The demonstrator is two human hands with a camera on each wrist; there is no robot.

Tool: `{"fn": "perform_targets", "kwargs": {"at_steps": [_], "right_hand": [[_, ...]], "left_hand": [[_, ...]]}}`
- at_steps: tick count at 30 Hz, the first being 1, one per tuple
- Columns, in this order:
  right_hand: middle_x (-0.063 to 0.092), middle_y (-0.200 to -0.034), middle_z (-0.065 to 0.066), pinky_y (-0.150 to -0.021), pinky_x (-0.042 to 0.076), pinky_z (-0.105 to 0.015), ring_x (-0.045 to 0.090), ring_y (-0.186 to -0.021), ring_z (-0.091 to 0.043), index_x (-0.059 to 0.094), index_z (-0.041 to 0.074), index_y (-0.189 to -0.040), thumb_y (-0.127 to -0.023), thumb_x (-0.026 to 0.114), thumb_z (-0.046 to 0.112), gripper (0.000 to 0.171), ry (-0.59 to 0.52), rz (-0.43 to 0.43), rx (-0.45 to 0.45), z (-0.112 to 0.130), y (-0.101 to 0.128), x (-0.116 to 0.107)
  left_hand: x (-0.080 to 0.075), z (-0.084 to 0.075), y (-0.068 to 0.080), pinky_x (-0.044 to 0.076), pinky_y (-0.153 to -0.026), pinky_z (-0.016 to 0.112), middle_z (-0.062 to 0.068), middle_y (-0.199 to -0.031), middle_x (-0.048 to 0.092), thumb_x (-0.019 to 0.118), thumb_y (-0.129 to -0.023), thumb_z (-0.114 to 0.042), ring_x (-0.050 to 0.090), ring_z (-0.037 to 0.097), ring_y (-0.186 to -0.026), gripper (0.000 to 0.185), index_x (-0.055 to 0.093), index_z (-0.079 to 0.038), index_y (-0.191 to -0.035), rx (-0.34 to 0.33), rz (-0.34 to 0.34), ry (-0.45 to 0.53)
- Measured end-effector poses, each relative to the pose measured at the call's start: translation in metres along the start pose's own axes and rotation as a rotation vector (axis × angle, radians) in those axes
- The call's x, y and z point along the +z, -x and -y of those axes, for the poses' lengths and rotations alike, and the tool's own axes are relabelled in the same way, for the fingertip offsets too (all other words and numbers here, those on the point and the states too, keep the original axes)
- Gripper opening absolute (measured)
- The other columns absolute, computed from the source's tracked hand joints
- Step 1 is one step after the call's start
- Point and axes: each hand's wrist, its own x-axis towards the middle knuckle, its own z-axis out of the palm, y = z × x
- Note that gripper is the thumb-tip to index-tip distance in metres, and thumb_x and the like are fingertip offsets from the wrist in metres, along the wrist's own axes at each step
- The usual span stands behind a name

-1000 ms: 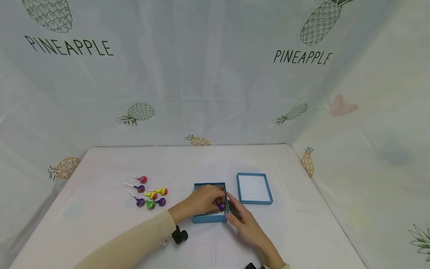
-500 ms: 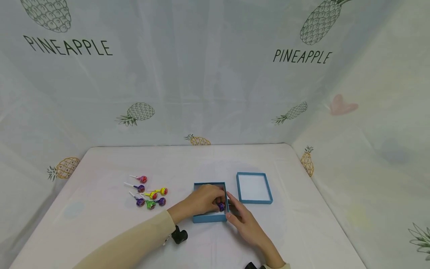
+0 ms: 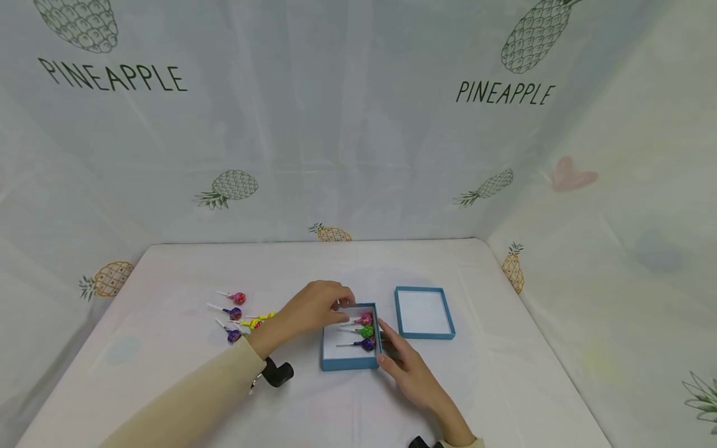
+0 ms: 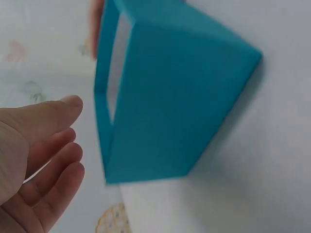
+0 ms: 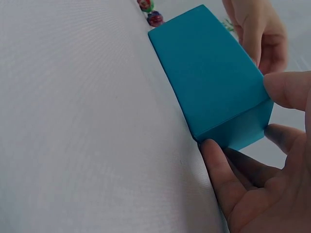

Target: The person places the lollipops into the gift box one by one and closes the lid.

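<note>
Beige sleeve (image 3: 196, 392) ends at L hand (image 3: 310, 309), which hovers over the box's (image 3: 350, 364) far-left corner: thumb & fingers loosely bent, gap b/w them, nothing held that I can see. R hand (image 3: 409, 370) braces the right wall, thumb at the near corner, fingers fairly straight, not clamped. My worry: if L knuckles clip the rim, I'd likely skid the box, b/c R steadies one side only. A low dip could also knock the pink lollipop (image 3: 365, 318) askew; its stick is nearest L thumb. Green lollipop (image 3: 366, 331) & purple lollipop (image 3: 367, 343) lie nearer me, heads by R's wall. Left of box, loose lollipops (image 3: 234, 313) sit by L wrist, some partly hidden; a dragging cuff might scatter 'em. Lid (image 3: 422, 314) lies right of box, beyond R fingertips.
</note>
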Motion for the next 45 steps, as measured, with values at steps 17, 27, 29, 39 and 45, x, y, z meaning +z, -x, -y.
{"fn": "perform_targets", "kwargs": {"at_steps": [17,27,29,39,45], "right_hand": [[0.05,-0.16,-0.013,-0.111,0.049,-0.041,0.049,-0.146,-0.035,0.033,0.029,-0.168,-0.109,0.062,0.027,0.065,-0.013,0.012,-0.048,0.0,0.002,-0.002],[0.052,-0.158,-0.013,-0.11,0.05,-0.036,0.051,-0.143,-0.034,0.033,0.027,-0.168,-0.109,0.061,0.026,0.065,-0.005,0.005,-0.06,0.0,0.003,-0.002],[0.052,-0.158,-0.013,-0.109,0.05,-0.036,0.052,-0.143,-0.034,0.033,0.027,-0.168,-0.109,0.061,0.026,0.065,-0.006,0.006,-0.058,-0.001,0.003,-0.002],[0.052,-0.159,-0.012,-0.111,0.049,-0.039,0.051,-0.144,-0.033,0.033,0.029,-0.167,-0.109,0.061,0.027,0.065,-0.011,0.001,-0.043,-0.001,0.003,-0.003],[0.051,-0.16,-0.012,-0.111,0.049,-0.04,0.05,-0.145,-0.033,0.033,0.03,-0.167,-0.109,0.062,0.027,0.065,-0.014,0.013,-0.026,-0.002,0.002,-0.003]], "left_hand": [[-0.065,0.076,0.061,0.059,-0.085,0.037,-0.005,-0.111,0.074,0.087,-0.091,-0.021,0.067,0.016,-0.097,0.034,0.074,-0.016,-0.122,-0.177,-0.021,-0.01],[-0.055,0.105,0.087,0.059,-0.088,0.042,0.001,-0.114,0.075,0.087,-0.09,-0.019,0.068,0.019,-0.101,0.04,0.073,-0.011,-0.126,-0.204,0.073,-0.005],[-0.054,0.109,0.091,0.059,-0.088,0.042,0.0,-0.113,0.075,0.087,-0.09,-0.02,0.068,0.018,-0.101,0.038,0.074,-0.011,-0.125,-0.208,0.088,0.003],[-0.041,0.118,0.095,0.057,-0.086,0.035,-0.011,-0.105,0.072,0.086,-0.091,-0.021,0.066,0.013,-0.097,0.026,0.076,-0.018,-0.114,-0.231,0.136,0.037],[-0.034,0.12,0.097,0.056,-0.081,0.032,-0.013,-0.097,0.07,0.085,-0.092,-0.021,0.063,0.011,-0.09,0.018,0.076,-0.021,-0.108,-0.209,0.143,0.011]]}}
